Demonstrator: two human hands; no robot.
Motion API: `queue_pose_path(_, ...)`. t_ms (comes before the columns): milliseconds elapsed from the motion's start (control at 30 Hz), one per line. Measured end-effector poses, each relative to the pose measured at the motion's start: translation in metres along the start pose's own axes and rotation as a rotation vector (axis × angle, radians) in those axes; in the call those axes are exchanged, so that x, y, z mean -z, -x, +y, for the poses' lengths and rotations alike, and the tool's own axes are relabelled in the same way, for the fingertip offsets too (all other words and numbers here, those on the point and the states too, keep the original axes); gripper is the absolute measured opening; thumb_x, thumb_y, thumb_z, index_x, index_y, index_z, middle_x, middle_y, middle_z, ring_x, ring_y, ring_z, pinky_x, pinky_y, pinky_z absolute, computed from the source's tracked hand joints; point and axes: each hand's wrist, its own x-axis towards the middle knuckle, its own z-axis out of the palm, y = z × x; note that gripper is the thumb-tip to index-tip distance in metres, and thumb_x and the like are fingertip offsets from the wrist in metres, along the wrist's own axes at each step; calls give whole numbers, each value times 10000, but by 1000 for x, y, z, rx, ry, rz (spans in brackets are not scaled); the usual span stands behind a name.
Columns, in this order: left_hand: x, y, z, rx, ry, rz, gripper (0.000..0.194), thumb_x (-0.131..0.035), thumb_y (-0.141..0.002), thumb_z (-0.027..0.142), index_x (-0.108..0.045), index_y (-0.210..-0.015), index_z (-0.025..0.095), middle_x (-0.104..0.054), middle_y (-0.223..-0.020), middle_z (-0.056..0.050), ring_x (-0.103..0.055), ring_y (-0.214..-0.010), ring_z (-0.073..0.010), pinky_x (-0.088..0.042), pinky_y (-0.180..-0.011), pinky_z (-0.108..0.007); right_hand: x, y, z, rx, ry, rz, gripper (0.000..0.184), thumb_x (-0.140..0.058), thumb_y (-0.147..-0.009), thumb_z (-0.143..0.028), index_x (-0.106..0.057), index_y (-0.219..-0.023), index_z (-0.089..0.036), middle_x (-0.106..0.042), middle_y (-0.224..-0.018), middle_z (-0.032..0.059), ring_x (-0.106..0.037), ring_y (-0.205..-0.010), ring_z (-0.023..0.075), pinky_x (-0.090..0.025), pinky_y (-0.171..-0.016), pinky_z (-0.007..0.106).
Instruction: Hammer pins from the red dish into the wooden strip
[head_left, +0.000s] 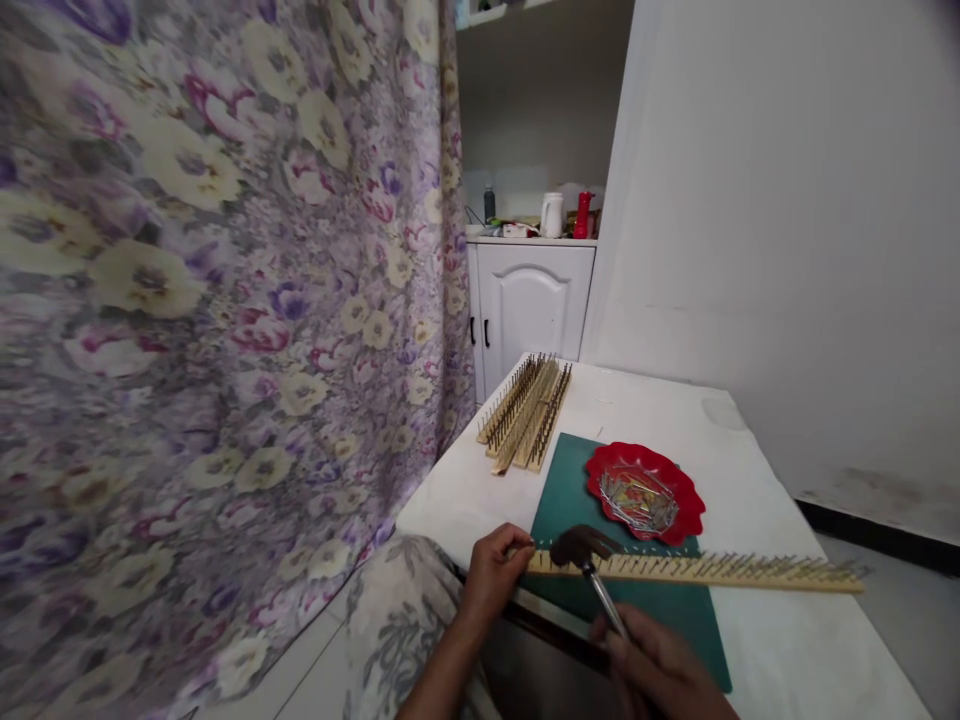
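My right hand (652,655) is wrapped round the handle of a claw hammer (581,548). The dark hammer head hovers over the left part of a long wooden strip (787,578) and looks slightly blurred. Many nails stand along that strip, leaning at various angles towards its right end. At the strip's left end my left hand (499,570) is closed, thumb and fingers pinched together; whatever is between the fingertips is too small to make out. Under the strip lies a green mat (562,480). A red scalloped dish (686,505) with loose nails (637,500) rests on the mat, beyond the strip.
More nail-studded wooden strips (525,415) lie side by side at the table's far left. The white table (645,400) meets a wall on the right. A floral curtain (300,330) hangs at left; a white cabinet (532,300) stands behind. My knee (405,610) is by the near edge.
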Motion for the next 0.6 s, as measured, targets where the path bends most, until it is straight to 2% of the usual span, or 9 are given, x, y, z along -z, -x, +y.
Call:
queue_pose_path(100,-1,0,0,-5,22,1,72,-576,-701,195,-638,-695,159,-597,-670,10,-526,-669,-135,-393,-606,-202,-17,-20,-17,13,26,-21,364,-498,-795,-566,-510,-804,-203,-457,-395,-102,-303,-279,55,-154,-292,168)
queue_pose_path(233,-1,0,-2,3,65,0,70,-570,-697,191,-630,-684,156,-571,-644,25,-506,-648,-125,-376,-582,-193,-29,-33,-17,4,57,-38,281,-477,-837,-487,-477,-805,-207,-486,-420,-111,-305,-253,42,-177,-257,141)
queue_pose_path(600,-1,0,-3,11,74,8,52,-570,-684,187,-611,-665,162,-548,-636,30,-492,-642,-120,-372,-584,-186,-31,-35,-15,-17,113,-31,306,-458,-830,-513,-472,-815,-208,-483,-418,-122,-296,-223,39,-183,-235,139)
